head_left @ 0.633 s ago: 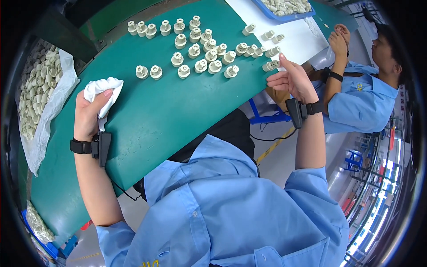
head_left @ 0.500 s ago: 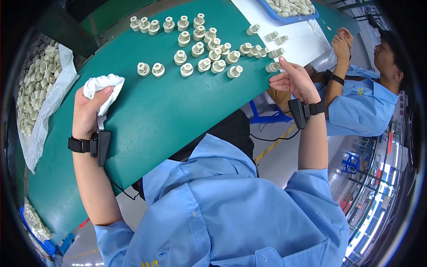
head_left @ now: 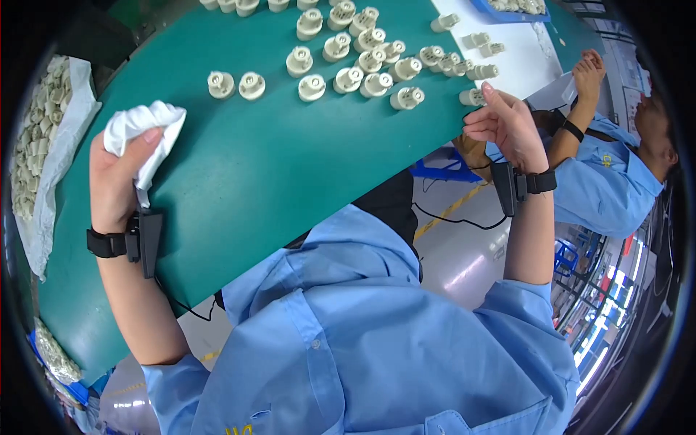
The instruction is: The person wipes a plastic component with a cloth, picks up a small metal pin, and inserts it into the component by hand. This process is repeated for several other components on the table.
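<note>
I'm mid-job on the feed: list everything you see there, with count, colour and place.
table: one, green, centre
parts: over two dozen, cream, on table and sheet
sheet: one, white, upper right
tray: one, blue, top right, full of pieces
heap: one, cream pieces, far left
liner: one, white, beside heap
bag: one, pale, lower left
stools: at least two, blue, right
co-worker: one, blue shirt, right
cloth: one, white, in left hand
wrist straps: two, black, wearer's wrists
shirt: one, blue, on wearer
left hand: one, bare, gripping cloth
right hand: one, bare, by the rightmost part; contact unclear
</note>
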Available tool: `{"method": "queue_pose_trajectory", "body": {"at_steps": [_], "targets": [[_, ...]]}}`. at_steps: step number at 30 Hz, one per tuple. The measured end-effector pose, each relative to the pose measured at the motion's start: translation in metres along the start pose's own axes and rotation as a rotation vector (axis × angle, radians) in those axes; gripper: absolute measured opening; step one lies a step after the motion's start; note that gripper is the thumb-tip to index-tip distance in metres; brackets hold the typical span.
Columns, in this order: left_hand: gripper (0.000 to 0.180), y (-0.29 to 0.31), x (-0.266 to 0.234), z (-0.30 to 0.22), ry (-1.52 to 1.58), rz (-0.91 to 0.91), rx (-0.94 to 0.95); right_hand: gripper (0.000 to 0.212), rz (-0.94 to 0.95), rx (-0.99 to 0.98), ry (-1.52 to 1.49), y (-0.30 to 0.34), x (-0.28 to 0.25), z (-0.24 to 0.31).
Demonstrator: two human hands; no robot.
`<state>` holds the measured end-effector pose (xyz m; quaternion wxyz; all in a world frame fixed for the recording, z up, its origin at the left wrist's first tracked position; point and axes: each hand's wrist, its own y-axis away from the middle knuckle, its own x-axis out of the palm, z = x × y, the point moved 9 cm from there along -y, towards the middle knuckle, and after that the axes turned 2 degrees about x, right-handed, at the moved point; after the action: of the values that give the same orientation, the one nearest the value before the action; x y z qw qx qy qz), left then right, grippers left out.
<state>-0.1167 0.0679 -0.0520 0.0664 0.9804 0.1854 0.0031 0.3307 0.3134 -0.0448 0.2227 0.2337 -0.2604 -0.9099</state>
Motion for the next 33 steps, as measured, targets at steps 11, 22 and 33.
{"method": "queue_pose_trajectory", "body": {"at_steps": [11, 22, 33], "targets": [[0.023, -0.001, 0.004, 0.002, -0.037, 0.034, 0.026, 0.065, -0.047, -0.108, -0.143, 0.003, 0.002, -0.001], [0.025, 0.010, 0.001, -0.004, -0.068, 0.208, 0.116, 0.032, 0.318, -0.132, -0.107, 0.078, 0.129, 0.023], [0.019, 0.028, 0.073, -0.038, -0.061, 0.517, 0.161, 0.030, 0.491, -0.202, 0.088, 0.072, 0.220, 0.034]]}}
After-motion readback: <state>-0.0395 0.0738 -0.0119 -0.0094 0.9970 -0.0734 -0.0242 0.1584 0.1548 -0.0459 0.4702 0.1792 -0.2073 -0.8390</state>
